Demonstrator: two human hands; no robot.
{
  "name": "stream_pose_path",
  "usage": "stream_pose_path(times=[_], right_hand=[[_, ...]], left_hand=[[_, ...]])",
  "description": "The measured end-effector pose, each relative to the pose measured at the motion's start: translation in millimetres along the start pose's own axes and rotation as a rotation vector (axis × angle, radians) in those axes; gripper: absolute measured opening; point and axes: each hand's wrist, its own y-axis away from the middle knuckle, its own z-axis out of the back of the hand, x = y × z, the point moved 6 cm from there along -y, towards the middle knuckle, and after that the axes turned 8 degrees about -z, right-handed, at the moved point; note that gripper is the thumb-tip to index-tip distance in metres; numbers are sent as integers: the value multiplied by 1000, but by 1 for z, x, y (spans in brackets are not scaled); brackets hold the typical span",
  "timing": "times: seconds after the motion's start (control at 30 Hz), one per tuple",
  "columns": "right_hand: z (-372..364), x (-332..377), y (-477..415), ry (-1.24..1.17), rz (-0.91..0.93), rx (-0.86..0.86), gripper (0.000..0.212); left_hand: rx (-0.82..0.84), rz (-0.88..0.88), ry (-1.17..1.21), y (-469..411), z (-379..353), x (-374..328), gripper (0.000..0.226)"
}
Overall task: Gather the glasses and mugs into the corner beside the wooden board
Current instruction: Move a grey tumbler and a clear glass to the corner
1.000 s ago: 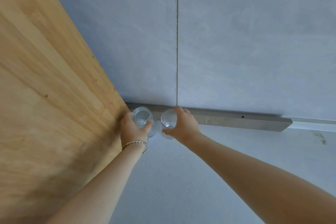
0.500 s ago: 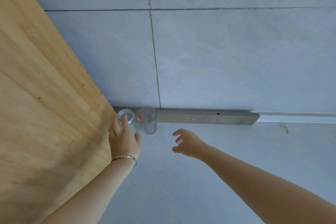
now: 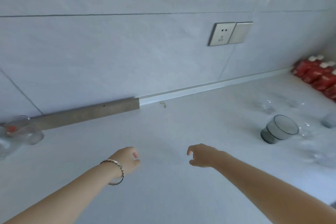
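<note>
Two clear glasses stand together at the far left edge: one with a red mark (image 3: 21, 130) and a second, blurred one (image 3: 3, 146) in front of it. A smoky grey glass (image 3: 279, 130) stands on the white counter at the right, with several blurred clear glasses (image 3: 265, 108) around it. My left hand (image 3: 128, 159), with a bracelet on the wrist, hovers over the counter's middle, fingers loosely curled and holding nothing. My right hand (image 3: 201, 155) hovers beside it, fingers apart and empty. The wooden board is out of view.
A grey strip (image 3: 87, 112) runs along the base of the tiled wall. A double socket plate (image 3: 230, 33) sits on the wall above. Red packages (image 3: 316, 78) are stacked at the far right corner of the white counter (image 3: 163, 196).
The view has swung right, away from the wooden board. Both hands have left the two glasses in the corner and drawn back over the open counter.
</note>
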Motion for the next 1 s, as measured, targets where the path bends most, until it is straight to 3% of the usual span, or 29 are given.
stream_pose_path(times=[0.17, 0.3, 0.5, 0.63, 0.77, 0.83, 1.0], right_hand=[[17, -169, 14, -108, -129, -63, 40], [33, -291, 22, -140, -195, -139, 36], [76, -426, 34, -245, -261, -426, 31], [102, -496, 18, -226, -372, -557, 62], [97, -548, -16, -285, -607, -365, 94], [88, -557, -29, -355, -603, -309, 95], [77, -561, -38, -427, -586, -404, 85]], left_hand=[[93, -119, -128, -46, -60, -137, 18], [88, -171, -152, -84, -99, -243, 23], [83, -173, -143, -123, -136, -356, 25], [43, -201, -119, -139, -148, -409, 38], [16, -254, -134, -151, -156, -447, 66], [16, -296, -152, -156, -161, -465, 84], [-30, -305, -212, -171, -176, -504, 111]])
